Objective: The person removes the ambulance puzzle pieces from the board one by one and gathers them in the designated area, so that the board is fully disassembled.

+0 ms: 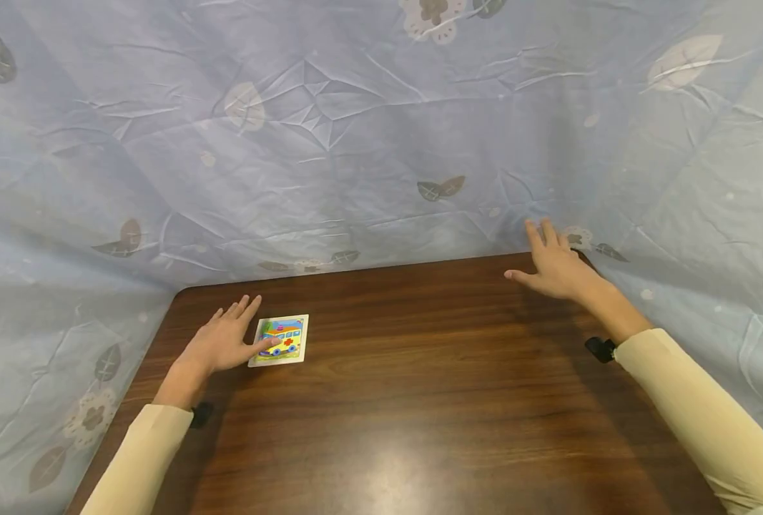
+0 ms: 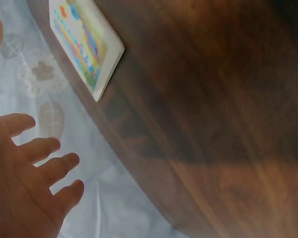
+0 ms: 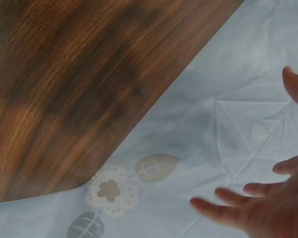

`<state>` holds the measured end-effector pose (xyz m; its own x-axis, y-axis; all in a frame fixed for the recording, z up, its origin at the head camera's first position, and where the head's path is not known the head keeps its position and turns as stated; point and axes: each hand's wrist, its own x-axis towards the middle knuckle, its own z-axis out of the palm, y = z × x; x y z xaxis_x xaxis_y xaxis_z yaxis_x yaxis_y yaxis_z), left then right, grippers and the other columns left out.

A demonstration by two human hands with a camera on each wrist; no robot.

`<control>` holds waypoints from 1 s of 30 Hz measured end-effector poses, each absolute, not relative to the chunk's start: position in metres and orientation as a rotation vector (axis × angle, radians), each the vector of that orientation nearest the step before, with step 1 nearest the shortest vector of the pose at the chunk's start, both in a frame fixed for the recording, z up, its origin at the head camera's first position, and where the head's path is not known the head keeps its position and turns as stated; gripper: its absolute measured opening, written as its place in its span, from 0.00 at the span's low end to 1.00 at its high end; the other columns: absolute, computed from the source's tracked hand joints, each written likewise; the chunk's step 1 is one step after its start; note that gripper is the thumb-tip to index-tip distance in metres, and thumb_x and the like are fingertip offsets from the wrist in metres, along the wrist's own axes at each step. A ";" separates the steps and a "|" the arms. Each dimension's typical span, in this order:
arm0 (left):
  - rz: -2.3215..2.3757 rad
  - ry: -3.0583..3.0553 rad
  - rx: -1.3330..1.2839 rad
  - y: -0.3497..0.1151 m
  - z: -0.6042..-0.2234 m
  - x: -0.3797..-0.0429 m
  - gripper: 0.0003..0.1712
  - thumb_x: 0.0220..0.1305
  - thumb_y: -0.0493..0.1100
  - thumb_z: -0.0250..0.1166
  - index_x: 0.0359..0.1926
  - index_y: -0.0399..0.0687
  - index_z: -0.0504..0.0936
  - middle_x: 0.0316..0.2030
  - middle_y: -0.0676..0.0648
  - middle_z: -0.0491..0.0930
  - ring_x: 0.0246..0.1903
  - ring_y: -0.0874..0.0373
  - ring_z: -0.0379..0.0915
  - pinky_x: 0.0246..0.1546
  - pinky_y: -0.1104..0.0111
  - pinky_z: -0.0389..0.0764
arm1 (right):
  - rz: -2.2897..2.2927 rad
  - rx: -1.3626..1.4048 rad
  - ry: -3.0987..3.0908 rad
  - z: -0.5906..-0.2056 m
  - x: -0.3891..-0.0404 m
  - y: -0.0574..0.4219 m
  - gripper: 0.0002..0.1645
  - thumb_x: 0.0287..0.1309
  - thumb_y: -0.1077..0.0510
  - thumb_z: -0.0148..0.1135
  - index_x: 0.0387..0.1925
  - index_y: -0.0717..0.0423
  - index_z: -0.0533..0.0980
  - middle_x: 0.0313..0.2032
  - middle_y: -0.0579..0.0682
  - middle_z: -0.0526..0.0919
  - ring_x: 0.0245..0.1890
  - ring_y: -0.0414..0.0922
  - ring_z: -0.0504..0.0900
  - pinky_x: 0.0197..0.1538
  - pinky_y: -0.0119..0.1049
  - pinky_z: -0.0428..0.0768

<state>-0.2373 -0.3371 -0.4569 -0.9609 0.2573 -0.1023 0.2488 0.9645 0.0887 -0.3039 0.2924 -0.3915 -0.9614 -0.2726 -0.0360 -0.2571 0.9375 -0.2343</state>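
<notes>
One square, white-bordered picture tile [image 1: 295, 335], printed with a yellow van bearing a red cross, lay just right of my left hand [image 1: 217, 343], partly hidden by my thumb in the head view. The left wrist view showed a gap between its pale edge and my fingers, so I judged that the wood carried it, not my grip. That hand was spread wide and held nothing. Under the tile ran a dark brown, wood-grained tabletop [image 1: 387, 372], flat enough, I judged, for the piece to sit level without my steadying it. My right hand [image 1: 555, 272] was well apart from the tile, near the far right corner, its fingers also wide and its palm unloaded. Beyond my fingertips rose a creased, pale blue-grey cloth [image 1: 368, 179] printed with leaves and flowers, perhaps hung there to screen off the surroundings. Behind my right hand, a small black device [image 1: 600, 349] sat at the wrist beside a long cream sleeve [image 1: 690, 400], probably placed clear of my fingers to watch their work.
</notes>
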 end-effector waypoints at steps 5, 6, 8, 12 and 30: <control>0.168 2.992 0.396 -0.334 -0.473 -0.232 0.63 0.65 0.80 0.59 0.83 0.41 0.55 0.78 0.27 0.60 0.76 0.21 0.54 0.74 0.29 0.59 | -0.395 -0.534 3.086 -0.391 -0.300 0.286 0.55 0.74 0.35 0.59 0.81 0.67 0.51 0.71 0.77 0.60 0.59 0.73 0.77 0.53 0.67 0.82; 0.184 2.983 0.400 -0.333 -0.475 -0.231 0.63 0.64 0.80 0.59 0.82 0.41 0.57 0.78 0.27 0.60 0.75 0.20 0.54 0.72 0.27 0.61 | -0.391 -0.565 3.095 -0.390 -0.300 0.284 0.51 0.74 0.37 0.60 0.79 0.69 0.56 0.69 0.76 0.65 0.56 0.70 0.80 0.52 0.64 0.83; 0.225 2.958 0.399 -0.332 -0.481 -0.232 0.63 0.63 0.81 0.60 0.82 0.41 0.58 0.79 0.28 0.59 0.76 0.20 0.52 0.69 0.25 0.63 | -0.388 -0.623 3.102 -0.389 -0.300 0.278 0.43 0.75 0.40 0.61 0.73 0.69 0.66 0.66 0.73 0.72 0.55 0.67 0.82 0.54 0.62 0.83; 0.279 2.921 0.435 -0.332 -0.490 -0.234 0.67 0.62 0.83 0.58 0.82 0.39 0.56 0.81 0.29 0.53 0.79 0.24 0.48 0.70 0.26 0.63 | -0.424 -0.725 3.097 -0.388 -0.298 0.267 0.32 0.74 0.46 0.64 0.64 0.67 0.76 0.61 0.67 0.83 0.58 0.65 0.84 0.60 0.63 0.82; 0.363 2.890 0.431 -0.316 -0.503 -0.233 0.61 0.67 0.80 0.56 0.84 0.45 0.54 0.84 0.32 0.43 0.82 0.30 0.41 0.73 0.30 0.63 | -0.514 -0.857 2.995 -0.408 -0.294 0.212 0.25 0.74 0.47 0.64 0.57 0.64 0.83 0.53 0.60 0.90 0.52 0.59 0.89 0.57 0.58 0.85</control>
